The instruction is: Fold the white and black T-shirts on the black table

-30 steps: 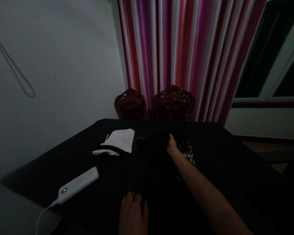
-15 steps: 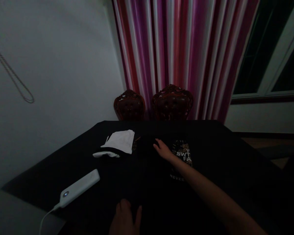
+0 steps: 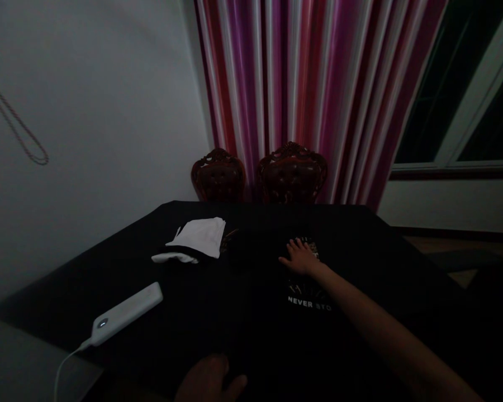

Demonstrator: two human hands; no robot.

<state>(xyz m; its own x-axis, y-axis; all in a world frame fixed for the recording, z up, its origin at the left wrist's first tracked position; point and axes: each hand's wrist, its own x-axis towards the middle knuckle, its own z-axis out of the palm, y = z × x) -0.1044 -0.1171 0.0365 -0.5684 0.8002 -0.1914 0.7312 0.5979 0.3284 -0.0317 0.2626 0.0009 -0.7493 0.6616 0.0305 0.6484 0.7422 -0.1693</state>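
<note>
Head view: the black printed cloth (image 3: pixel 309 304) lies on the worktop (image 3: pixel 92 282) at five o'clock, the right hand (image 3: pixel 300 257) palm-down over it, grip splayed wide. Left hand (image 3: pixel 207 379), half past six: grip cannot be told. Probably light, limp; best pinched by edges.

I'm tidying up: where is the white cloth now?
In the head view, the white cloth lies left of centre, beyond the white device and left of the right hand.
</note>
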